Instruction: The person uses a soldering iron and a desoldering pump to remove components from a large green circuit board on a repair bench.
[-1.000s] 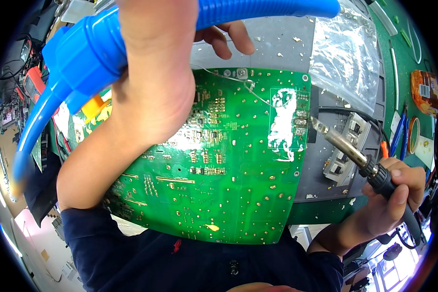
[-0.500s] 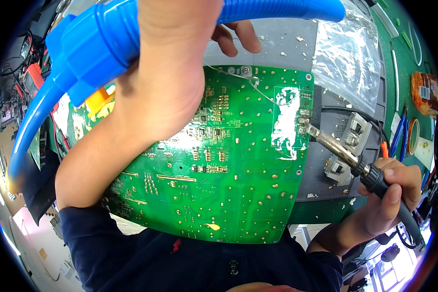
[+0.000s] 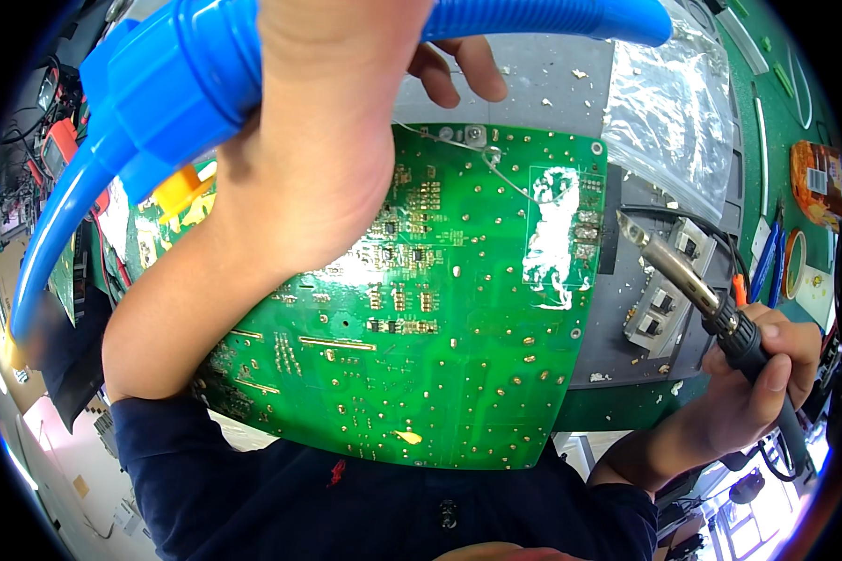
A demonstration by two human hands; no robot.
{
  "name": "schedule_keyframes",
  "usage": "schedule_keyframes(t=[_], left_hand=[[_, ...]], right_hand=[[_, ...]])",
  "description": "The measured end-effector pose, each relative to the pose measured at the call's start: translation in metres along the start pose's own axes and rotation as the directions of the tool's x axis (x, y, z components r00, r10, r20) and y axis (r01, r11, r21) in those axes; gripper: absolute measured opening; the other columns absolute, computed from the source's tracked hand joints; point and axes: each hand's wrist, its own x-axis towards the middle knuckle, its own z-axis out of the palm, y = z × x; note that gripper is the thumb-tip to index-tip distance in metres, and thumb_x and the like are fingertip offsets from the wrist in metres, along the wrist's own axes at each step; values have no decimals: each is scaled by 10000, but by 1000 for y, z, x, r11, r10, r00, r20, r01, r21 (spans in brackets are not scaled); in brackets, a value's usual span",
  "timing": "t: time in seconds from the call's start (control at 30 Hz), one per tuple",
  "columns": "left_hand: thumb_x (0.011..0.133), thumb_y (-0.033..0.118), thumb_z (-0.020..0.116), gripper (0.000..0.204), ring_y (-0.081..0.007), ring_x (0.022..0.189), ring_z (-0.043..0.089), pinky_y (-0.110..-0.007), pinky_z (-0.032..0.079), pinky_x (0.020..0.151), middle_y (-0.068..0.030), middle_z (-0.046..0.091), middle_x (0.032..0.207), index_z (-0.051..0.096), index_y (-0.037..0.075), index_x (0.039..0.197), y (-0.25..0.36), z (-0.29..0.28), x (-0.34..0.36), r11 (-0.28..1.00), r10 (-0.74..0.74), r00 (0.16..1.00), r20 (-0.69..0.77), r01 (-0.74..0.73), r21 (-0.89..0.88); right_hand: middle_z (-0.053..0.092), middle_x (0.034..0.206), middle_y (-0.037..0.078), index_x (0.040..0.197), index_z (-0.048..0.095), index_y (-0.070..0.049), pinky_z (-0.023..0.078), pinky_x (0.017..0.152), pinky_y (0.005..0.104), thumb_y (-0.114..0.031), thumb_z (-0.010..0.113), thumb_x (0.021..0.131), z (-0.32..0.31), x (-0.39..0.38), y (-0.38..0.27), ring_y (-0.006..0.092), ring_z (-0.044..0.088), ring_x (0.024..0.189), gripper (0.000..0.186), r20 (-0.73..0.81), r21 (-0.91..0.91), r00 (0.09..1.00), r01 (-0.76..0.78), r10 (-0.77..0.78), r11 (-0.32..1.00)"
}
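A green circuit board (image 3: 477, 374) spreads across the middle, its near edge against my dark shirt. My right hand (image 3: 767, 360) is closed round the black handle of a soldering iron (image 3: 683, 276). The iron's tip points up-left and is apart from the board's right edge, near a row of soldered pads (image 3: 586, 232). My left hand (image 3: 346, 122) reaches over the far part of the board, with two bent fingers below the blue hose. A thin solder wire (image 3: 510, 175) runs out from behind this hand toward a white-smeared patch (image 3: 554, 234). The fingers pinching it are hidden.
The blue hose (image 3: 533, 17) with its thick joint arches across the upper left. Beyond the board lie a grey mat (image 3: 533, 79) with crumbs and a clear plastic bag (image 3: 669, 103). Metal blocks with small switches (image 3: 662, 301) sit right of it, before blue-handled tools (image 3: 765, 266) and a tape roll (image 3: 794, 260).
The soldering iron has drawn back to the right, its tip leaving the pads at the board's edge. The board and the wire have shifted very slightly right. My left hand stays almost in place.
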Motion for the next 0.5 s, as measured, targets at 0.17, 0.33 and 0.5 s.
schedule_keyframes(t=[0.17,0.33,0.5], left_hand=[[718,839,155,1039,-160,652,581,-260,452,586,-123,583,826,464,-35,1189,-3,0,-2,1000,7,1000,20,-8,10],[721,837,158,1034,-160,653,581,-259,452,587,-123,583,828,466,-33,1188,-6,-1,-4,1000,18,999,41,-19,22],[724,834,160,1029,-159,654,581,-259,452,588,-122,583,831,467,-32,1187,-7,-3,-5,999,25,998,58,-27,29]], right_hand=[[497,592,86,932,469,-16,342,472,251,-327,508,913,-1,-1,1,126,448,466,314,-38,-18,999,3,-4,1000],[501,595,89,937,465,-19,347,492,257,-350,503,912,-3,0,0,126,444,472,335,-60,-106,998,15,-21,994],[503,598,90,944,460,-20,342,488,254,-359,502,912,-3,-1,1,125,443,471,342,-8,-88,999,31,-32,996]])
